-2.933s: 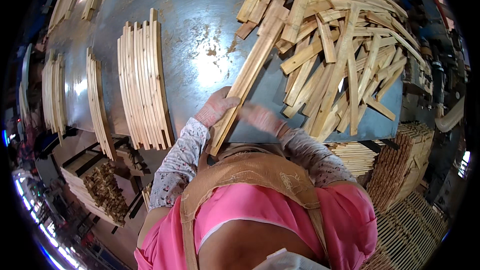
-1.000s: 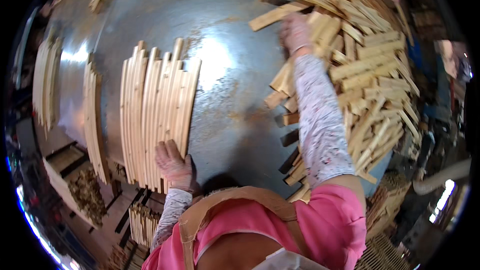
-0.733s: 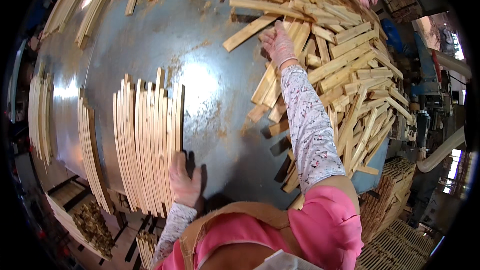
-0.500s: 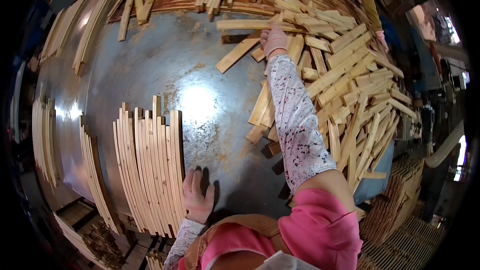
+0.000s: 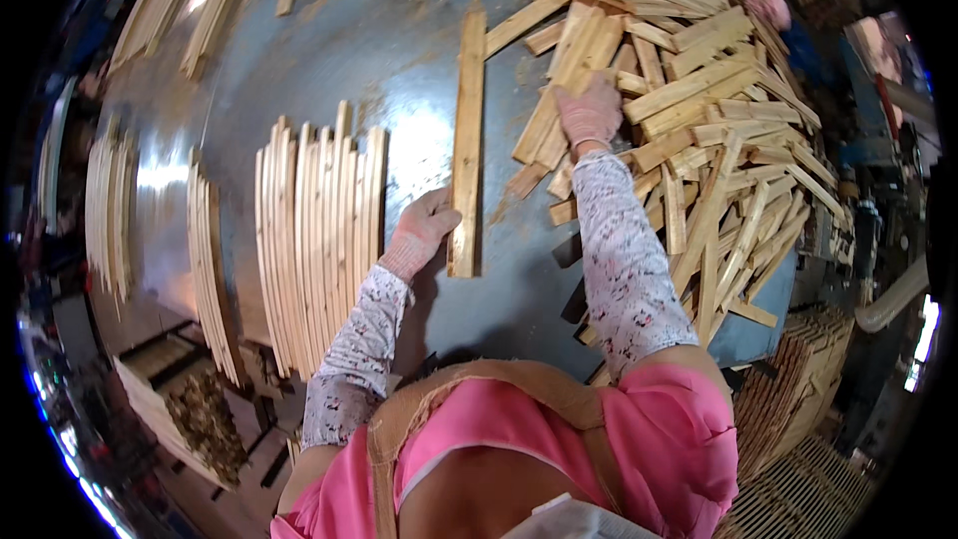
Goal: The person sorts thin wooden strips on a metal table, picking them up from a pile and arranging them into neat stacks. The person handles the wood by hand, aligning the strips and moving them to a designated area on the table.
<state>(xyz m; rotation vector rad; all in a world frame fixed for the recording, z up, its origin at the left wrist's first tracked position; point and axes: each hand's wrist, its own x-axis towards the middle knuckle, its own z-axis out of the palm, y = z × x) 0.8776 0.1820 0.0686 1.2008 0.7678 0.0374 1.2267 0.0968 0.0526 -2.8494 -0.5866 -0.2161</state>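
My left hand (image 5: 423, 233) is closed on the near end of a pale wooden strip (image 5: 467, 130). That strip points away from me over the metal table (image 5: 329, 50), just right of a row of strips (image 5: 317, 240) laid side by side. Over at the loose pile of wooden strips (image 5: 699, 90), my right hand (image 5: 591, 112) has its fingers curled on a wooden strip (image 5: 541, 128) at the pile's left edge; its fingertips are partly hidden. Both hands wear pale pink gloves.
More strips stand in smaller groups at the left, such as a narrow row (image 5: 212, 269) and a far-left bundle (image 5: 112, 210). Another person's gloved hand (image 5: 768, 10) is at the far right. Stacked wood (image 5: 793, 389) stands beside the table at right.
My right hand has drawn nearer from the pile's far side and now grips at its left edge. My left hand has moved up from beside the row and taken hold of a strip.
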